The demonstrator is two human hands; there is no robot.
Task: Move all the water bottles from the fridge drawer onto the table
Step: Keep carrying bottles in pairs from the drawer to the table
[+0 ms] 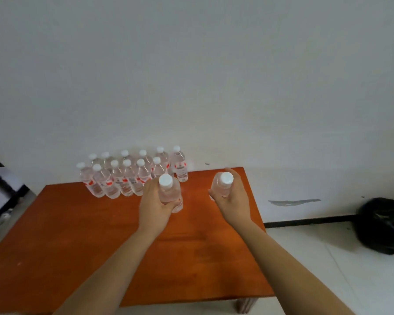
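Both forearms reach over the tabletop (77, 235), the left hand (154, 204) and right hand (233, 198) each gripping a water bottle (170, 194) upright near the far edge, where a careless set-down could topple the packed bottles (123, 176).

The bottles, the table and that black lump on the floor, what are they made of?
The bottles look like clear, thin plastic: you see through them, and their caps are white plastic. The table looks like wood with a smooth reddish-brown finish that has a soft shine; it could be a wood-look coating. The black lump looks like a glossy, crinkled plastic bag.
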